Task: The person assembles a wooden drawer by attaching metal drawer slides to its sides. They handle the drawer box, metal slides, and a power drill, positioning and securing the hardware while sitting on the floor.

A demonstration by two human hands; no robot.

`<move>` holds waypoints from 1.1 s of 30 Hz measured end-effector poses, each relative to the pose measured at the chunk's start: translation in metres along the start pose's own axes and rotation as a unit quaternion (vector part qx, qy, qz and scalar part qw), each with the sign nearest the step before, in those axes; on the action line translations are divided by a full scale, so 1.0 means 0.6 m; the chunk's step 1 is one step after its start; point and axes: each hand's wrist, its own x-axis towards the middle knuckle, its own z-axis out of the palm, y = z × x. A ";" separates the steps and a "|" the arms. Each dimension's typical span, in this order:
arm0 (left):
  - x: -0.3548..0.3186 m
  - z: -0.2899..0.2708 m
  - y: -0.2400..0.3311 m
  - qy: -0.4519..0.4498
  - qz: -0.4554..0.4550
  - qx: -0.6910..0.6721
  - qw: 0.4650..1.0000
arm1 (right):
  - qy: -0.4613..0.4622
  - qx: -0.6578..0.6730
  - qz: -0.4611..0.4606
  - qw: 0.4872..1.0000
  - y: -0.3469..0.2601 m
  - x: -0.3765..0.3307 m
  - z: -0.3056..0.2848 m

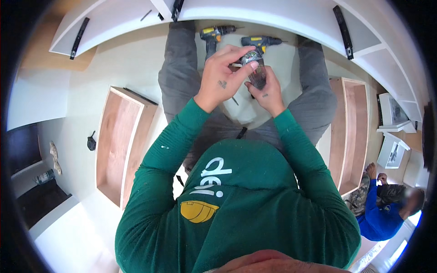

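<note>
Between my knees I hold a small clear container [258, 78] with dark contents that are too small to make out. My left hand [221, 77] is closed at its upper end, thumb and fingers around the top. Lower down, my right hand [269, 92] wraps the container's body from the right side. Just beyond my hands lie two yellow-and-black cordless drills on the floor, one drill [210, 34] to the left and the other drill [261, 42] to the right, partly hidden behind the container and fingers.
A wooden drawer box [135, 150] stands at my left, another drawer box [347, 141] at my right. Ahead runs a white cabinet frame [282, 20] with black slide rails [342, 32]. A small dark object [91, 141] lies far left. A co-worker in blue [380, 218] sits at lower right.
</note>
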 end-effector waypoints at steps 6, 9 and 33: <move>-0.015 0.025 -0.055 0.016 -0.112 -0.054 0.992 | -0.039 -0.011 0.018 0.999 0.057 -0.023 0.025; 0.002 0.013 -0.057 -0.032 -0.052 0.095 0.994 | -0.060 -0.001 0.062 0.996 0.062 -0.028 0.024; 0.049 0.018 -0.112 -0.142 -0.155 -0.175 0.962 | -0.031 0.308 0.015 0.951 0.028 0.034 0.020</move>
